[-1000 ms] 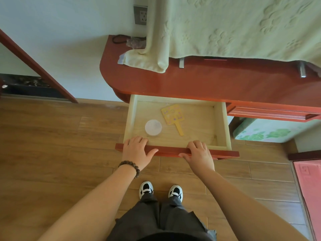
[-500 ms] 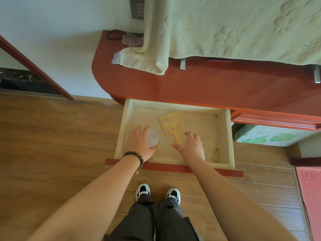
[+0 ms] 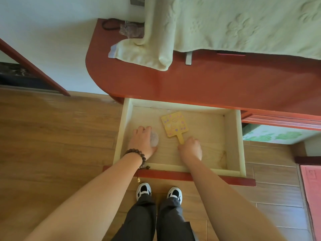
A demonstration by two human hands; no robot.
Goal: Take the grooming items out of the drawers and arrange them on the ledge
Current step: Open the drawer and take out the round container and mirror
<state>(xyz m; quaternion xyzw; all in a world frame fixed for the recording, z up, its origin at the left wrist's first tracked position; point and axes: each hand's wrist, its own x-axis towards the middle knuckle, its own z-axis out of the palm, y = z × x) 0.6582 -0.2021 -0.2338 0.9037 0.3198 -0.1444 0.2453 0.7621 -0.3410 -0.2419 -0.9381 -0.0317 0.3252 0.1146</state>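
The pale wooden drawer (image 3: 233, 140) is pulled out below the red-brown ledge (image 3: 199, 84). Inside it lies a round translucent white container (image 3: 155, 140), and my left hand (image 3: 143, 142) covers it with the fingers curled around it. A yellow square hand mirror (image 3: 174, 123) with pink dots lies flat in the drawer's middle. Its handle points toward me, and my right hand (image 3: 191, 147) closes on the handle's end. Both items rest on the drawer floor.
A pale green towel (image 3: 234, 26) hangs over the ledge's back, with a crumpled clear bag (image 3: 131, 29) and a dark loop (image 3: 110, 25) at the left end. A second drawer front (image 3: 281, 119) is at the right. My shoes (image 3: 159, 193) stand on wood floor.
Both hands left the drawer's front edge and reached inside. The left hand came down over the round container, and the right hand closed on the mirror's handle.
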